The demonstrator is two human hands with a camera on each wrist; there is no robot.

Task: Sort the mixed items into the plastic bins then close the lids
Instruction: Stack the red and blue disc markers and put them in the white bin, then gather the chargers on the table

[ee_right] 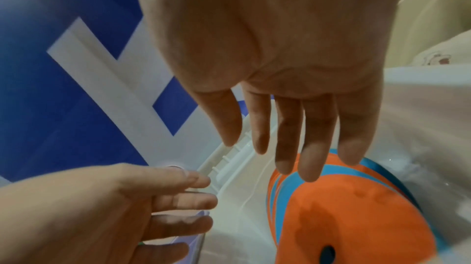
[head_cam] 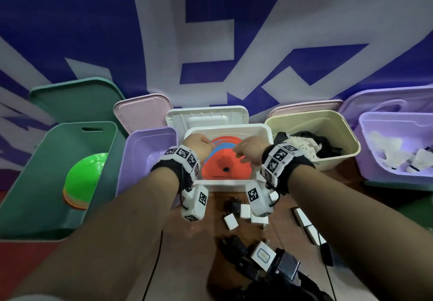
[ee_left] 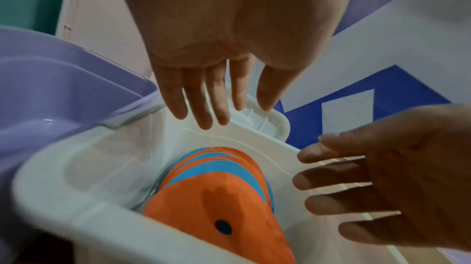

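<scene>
We reach both arms forward, side by side, forearms bare and roughly parallel. Each wrist wears a dark band [head_cam: 288, 167] carrying white blocks printed with black-and-white square markers. Our left hand [head_cam: 196, 145] is stretched out palm down, its fingers [ee_left: 196, 95] straight and slightly spread, holding nothing. Our right hand [head_cam: 250, 149] sits just beside it at the same height, also palm down, its fingers [ee_right: 305, 127] long, relaxed and a little apart, empty as well. In the wrist views each hand shows at the edge of the other's picture, fingertips pointing inward toward one another, close but apart.
</scene>
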